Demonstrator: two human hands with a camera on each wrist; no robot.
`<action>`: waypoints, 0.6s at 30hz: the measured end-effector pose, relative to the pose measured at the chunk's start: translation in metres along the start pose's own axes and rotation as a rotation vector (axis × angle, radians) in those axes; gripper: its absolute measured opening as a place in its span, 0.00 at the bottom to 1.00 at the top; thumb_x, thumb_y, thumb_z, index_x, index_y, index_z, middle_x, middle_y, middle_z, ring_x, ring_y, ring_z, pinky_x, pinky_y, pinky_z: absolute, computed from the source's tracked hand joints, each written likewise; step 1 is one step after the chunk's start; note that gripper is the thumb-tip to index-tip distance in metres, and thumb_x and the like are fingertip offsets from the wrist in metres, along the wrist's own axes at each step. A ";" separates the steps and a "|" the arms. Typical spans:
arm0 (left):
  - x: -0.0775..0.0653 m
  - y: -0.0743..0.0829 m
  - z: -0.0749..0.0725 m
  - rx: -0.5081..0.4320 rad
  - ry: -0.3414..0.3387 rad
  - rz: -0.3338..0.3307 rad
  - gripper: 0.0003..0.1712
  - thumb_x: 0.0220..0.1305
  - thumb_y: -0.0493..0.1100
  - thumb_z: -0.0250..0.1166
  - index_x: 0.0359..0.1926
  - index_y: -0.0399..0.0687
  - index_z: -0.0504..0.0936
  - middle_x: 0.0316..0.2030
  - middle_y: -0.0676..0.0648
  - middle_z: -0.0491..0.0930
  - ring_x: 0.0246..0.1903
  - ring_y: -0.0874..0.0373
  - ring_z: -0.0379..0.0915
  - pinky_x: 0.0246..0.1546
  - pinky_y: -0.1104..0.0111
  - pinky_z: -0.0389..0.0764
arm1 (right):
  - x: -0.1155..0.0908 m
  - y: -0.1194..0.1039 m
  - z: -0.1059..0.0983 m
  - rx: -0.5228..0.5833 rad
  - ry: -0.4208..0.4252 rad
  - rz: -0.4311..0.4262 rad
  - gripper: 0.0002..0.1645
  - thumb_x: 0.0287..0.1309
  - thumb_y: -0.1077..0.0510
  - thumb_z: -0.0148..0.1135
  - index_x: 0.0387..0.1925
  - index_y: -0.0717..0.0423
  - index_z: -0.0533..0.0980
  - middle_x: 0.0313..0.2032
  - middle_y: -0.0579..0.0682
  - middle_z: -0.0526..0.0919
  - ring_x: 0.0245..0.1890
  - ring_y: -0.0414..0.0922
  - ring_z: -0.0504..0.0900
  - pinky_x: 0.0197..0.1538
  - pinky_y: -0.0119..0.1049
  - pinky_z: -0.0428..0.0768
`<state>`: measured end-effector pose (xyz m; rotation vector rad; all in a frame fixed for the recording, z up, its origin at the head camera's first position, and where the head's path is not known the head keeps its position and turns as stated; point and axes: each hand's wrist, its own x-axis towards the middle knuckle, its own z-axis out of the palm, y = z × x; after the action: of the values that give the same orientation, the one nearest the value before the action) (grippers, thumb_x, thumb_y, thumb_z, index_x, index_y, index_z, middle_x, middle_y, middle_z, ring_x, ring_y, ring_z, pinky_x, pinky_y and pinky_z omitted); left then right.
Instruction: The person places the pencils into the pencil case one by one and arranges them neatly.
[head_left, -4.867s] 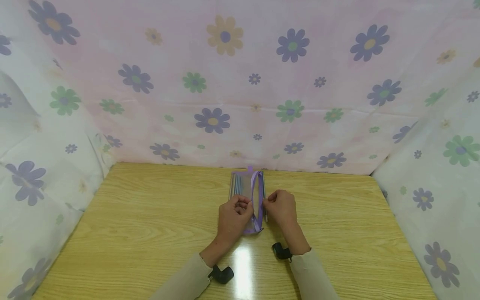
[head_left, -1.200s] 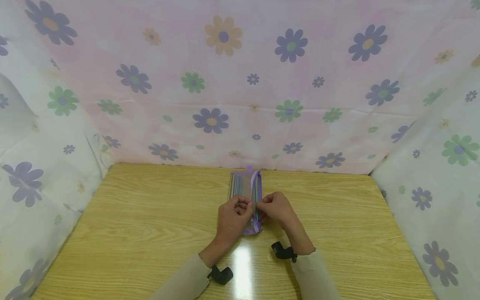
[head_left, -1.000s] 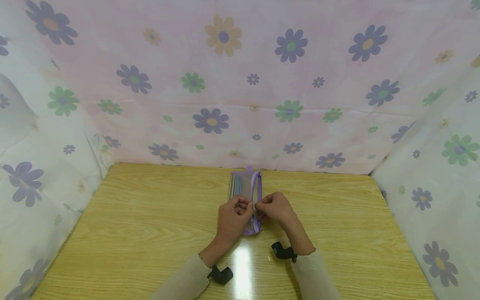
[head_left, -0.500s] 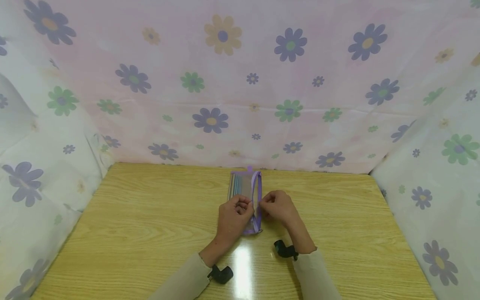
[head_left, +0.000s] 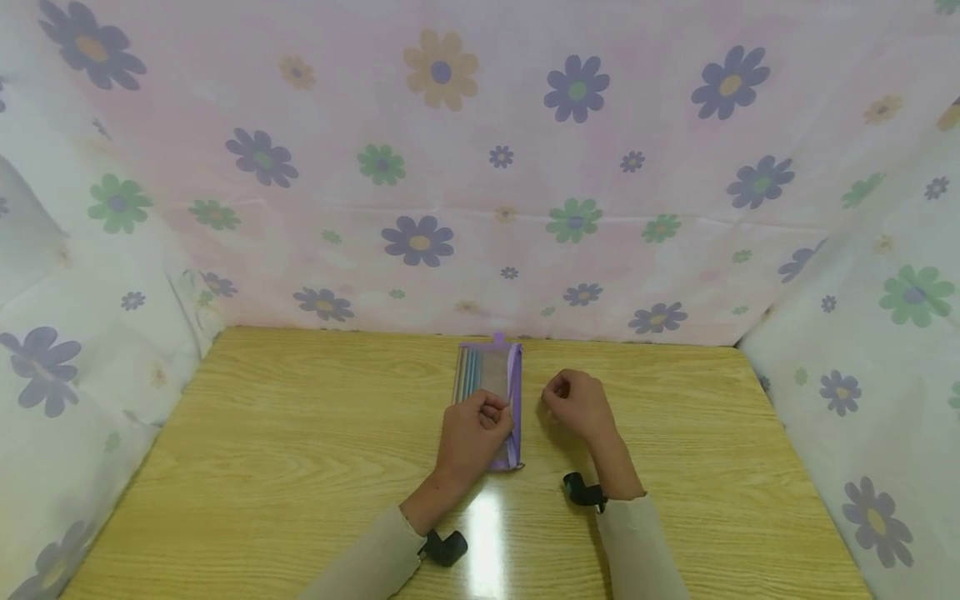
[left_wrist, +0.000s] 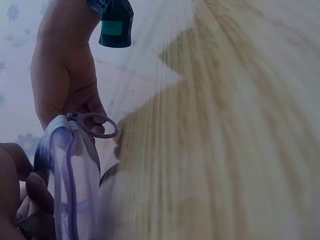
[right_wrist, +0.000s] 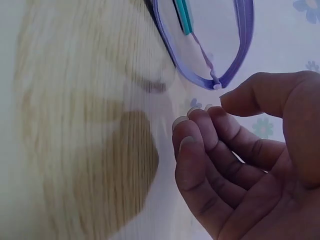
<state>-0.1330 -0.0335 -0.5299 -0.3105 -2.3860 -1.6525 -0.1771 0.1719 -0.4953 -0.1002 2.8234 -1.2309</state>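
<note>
A see-through mesh pencil case (head_left: 492,367) with purple edging lies on the table in the head view, with several pencils (head_left: 468,371) showing along its left side. My left hand (head_left: 474,429) pinches the edge of its opening near the middle. The purple zip edge (head_left: 517,400) runs down the right side, with a ring pull (left_wrist: 102,126) at the near end in the left wrist view. Through the gaping opening in the right wrist view, a teal pencil (right_wrist: 183,17) shows inside. My right hand (head_left: 581,406) hovers right of the case, fingers loosely bent, holding nothing.
The wooden table (head_left: 315,433) extends on both sides of the case. Flowered cloth (head_left: 480,183) hangs behind it and along the left and right sides. A black wrist camera (head_left: 446,548) sits at each sleeve cuff.
Earlier a pencil lay by the right hand beside the case; later a green one showed in the opening. The right hand has since withdrawn rightward, and the opening looks narrower from above.
</note>
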 end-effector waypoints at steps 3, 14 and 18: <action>0.001 0.002 0.000 0.033 -0.015 0.010 0.02 0.63 0.35 0.71 0.36 0.43 0.86 0.25 0.54 0.84 0.20 0.68 0.77 0.23 0.73 0.81 | 0.001 0.001 0.000 0.001 0.009 -0.010 0.05 0.64 0.62 0.64 0.34 0.60 0.82 0.27 0.51 0.84 0.25 0.43 0.79 0.31 0.38 0.78; 0.001 -0.001 0.003 0.217 -0.077 0.066 0.01 0.66 0.37 0.72 0.37 0.47 0.89 0.25 0.56 0.84 0.22 0.72 0.75 0.26 0.75 0.79 | 0.004 0.009 0.004 -0.086 0.058 -0.039 0.04 0.62 0.62 0.64 0.32 0.59 0.82 0.27 0.50 0.83 0.26 0.44 0.78 0.32 0.39 0.78; 0.001 0.000 0.002 0.315 -0.110 0.079 0.03 0.69 0.42 0.73 0.37 0.50 0.91 0.27 0.57 0.86 0.23 0.72 0.76 0.27 0.75 0.79 | 0.004 0.010 0.005 -0.094 0.075 -0.052 0.04 0.62 0.62 0.64 0.32 0.59 0.81 0.27 0.50 0.83 0.26 0.44 0.78 0.33 0.39 0.78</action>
<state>-0.1339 -0.0310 -0.5302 -0.4403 -2.6269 -1.2301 -0.1809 0.1741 -0.5063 -0.1350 2.9611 -1.1346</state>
